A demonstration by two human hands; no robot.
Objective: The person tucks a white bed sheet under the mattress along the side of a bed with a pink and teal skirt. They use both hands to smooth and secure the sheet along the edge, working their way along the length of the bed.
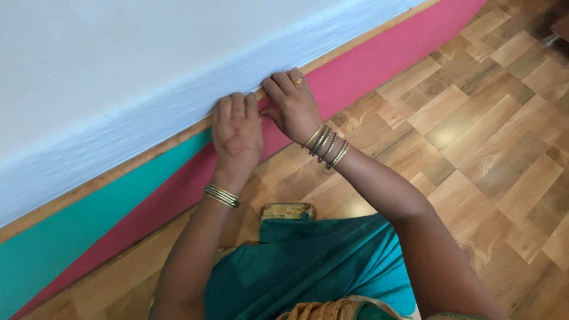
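Your teal garment [308, 266] fills the bottom of the view, and both forearms reach from it toward the bed's edge. Your left hand [236, 131] lies flat with fingers together, curled over the wooden edge strip [148, 155] where the white sheet [148, 89] meets it. Your right hand [291, 105], just beside it and nearly touching, bends its fingers onto the same seam; whether it pinches cloth I cannot tell. Below hang the pink panel [367, 71] and teal panel [71, 237], above the wood floor [486, 118]. You seem to be tucking the sheet's border. The next move likely calls for firm fingertip pressure, sliding along the strip.
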